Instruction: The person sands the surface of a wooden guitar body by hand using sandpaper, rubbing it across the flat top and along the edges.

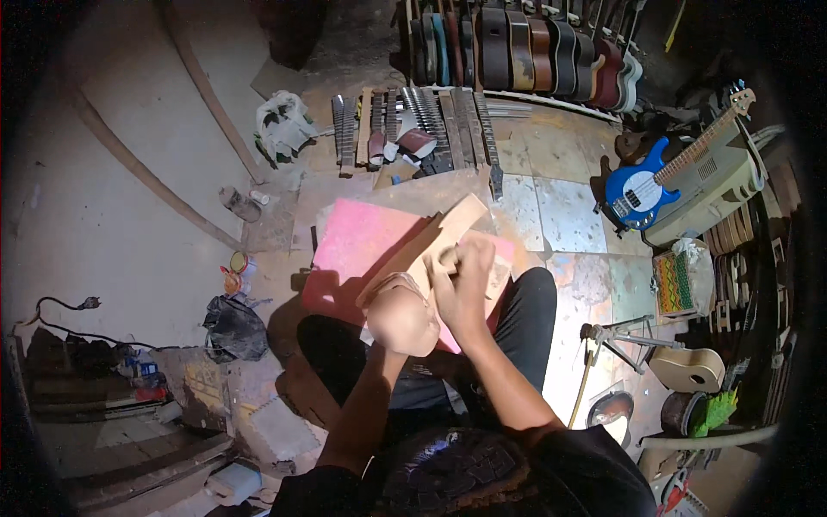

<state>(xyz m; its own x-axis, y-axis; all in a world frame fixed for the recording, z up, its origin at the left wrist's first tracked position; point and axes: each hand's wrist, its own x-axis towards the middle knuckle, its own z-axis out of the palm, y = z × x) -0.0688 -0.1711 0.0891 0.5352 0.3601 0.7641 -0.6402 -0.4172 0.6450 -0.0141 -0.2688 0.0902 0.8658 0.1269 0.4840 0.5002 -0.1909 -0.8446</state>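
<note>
Cluttered workshop floor fills the head view: I look straight down from the head camera at a seated person's lap, with dark trousers, patchy tiles, and a pink board [362,246] lying flat ahead of the knees. Across that board and the lap rests a pale wooden workpiece [435,241], shaped like an unfinished guitar neck; its long axis runs diagonally from lower left, near the body, up to the upper right, away from the body. My left hand [402,319] is closed around the near, lower end of the wood, gripping it from below. My right hand [463,280] is curled shut on top of the wood, just beyond the left and touching it; I cannot tell whether it holds a small tool or abrasive. So the right hand is nearer the far end, which lies up and right of both hands. Farther off stand a row of guitar bodies [534,52], loose fretboards [431,121], and a blue bass guitar [642,189] at the right.
</note>
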